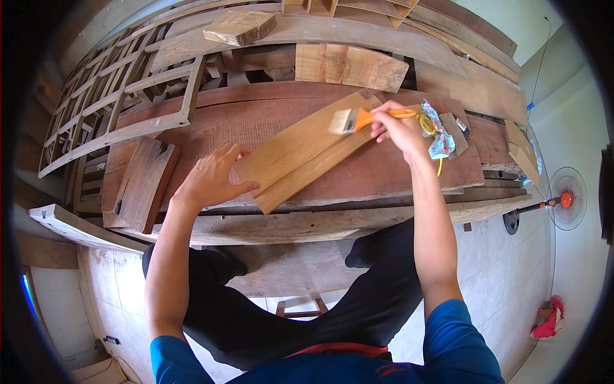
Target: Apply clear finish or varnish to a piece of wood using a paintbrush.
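A long light-brown wooden board [304, 150] lies slantwise on a reddish-brown plank [211, 121]. At its near left end rests my left hand [214, 173], thumb and fingers spread along the edge. My right hand [398, 128] grips a paintbrush [359, 120] by its orange handle. The pale bristles point left and hover over or touch the board's upper right part; which of these I cannot tell. Just right of that hand lies a crumpled blue-and-white wrapper [441, 136] beside a yellow coiled item [426, 124].
A slatted wooden frame [128, 96] leans across the left. Behind the board stand a pale wood piece [350, 66] and a wooden block [240, 27]. A dark offcut [146, 182] sits left of my left hand. At the far right is a fan [566, 200].
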Demonstrator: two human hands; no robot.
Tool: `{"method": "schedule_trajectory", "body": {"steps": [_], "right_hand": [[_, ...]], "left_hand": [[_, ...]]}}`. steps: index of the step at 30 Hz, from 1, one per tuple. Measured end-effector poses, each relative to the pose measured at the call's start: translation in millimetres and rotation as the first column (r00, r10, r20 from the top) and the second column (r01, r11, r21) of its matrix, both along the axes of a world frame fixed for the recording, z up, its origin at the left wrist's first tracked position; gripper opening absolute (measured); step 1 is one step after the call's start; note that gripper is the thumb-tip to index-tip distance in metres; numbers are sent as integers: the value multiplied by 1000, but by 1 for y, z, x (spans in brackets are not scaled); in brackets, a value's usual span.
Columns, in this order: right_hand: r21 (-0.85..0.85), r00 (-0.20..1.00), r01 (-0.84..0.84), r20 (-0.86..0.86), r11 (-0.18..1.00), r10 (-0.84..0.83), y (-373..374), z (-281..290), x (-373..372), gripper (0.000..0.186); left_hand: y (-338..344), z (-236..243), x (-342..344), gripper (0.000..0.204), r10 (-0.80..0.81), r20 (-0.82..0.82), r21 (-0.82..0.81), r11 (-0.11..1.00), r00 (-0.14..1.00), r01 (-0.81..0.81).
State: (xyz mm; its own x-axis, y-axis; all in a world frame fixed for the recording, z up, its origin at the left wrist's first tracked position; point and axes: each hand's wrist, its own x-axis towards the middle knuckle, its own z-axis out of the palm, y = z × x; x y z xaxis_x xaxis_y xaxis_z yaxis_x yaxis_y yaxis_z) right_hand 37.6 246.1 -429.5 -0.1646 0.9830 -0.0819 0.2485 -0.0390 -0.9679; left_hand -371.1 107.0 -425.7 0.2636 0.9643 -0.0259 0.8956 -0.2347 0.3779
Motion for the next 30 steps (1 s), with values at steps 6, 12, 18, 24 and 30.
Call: {"method": "schedule_trajectory", "body": {"steps": [6, 12, 18, 24, 30], "right_hand": [[11, 999, 37, -21, 999, -36, 10, -3, 21, 12], [60, 983, 172, -68, 983, -168, 6, 4, 20, 14], [54, 945, 323, -71, 945, -319, 18, -3, 37, 16], [227, 917, 397, -64, 889, -393, 20, -9, 37, 14], [120, 956, 293, -31, 949, -291, 18, -10, 29, 12]], "left_hand": [[-1, 2, -1, 65, -5, -3, 8, 1000, 1000, 5], [0, 1, -3, 68, 13, -3, -16, 1000, 1000, -13], [0, 3, -1, 69, 10, 3, -6, 1000, 1000, -10], [-1, 3, -2, 69, 7, -1, -3, 1000, 1000, -7], [-1, 4, -1, 68, 22, -9, -30, 999, 1000, -22]]}}
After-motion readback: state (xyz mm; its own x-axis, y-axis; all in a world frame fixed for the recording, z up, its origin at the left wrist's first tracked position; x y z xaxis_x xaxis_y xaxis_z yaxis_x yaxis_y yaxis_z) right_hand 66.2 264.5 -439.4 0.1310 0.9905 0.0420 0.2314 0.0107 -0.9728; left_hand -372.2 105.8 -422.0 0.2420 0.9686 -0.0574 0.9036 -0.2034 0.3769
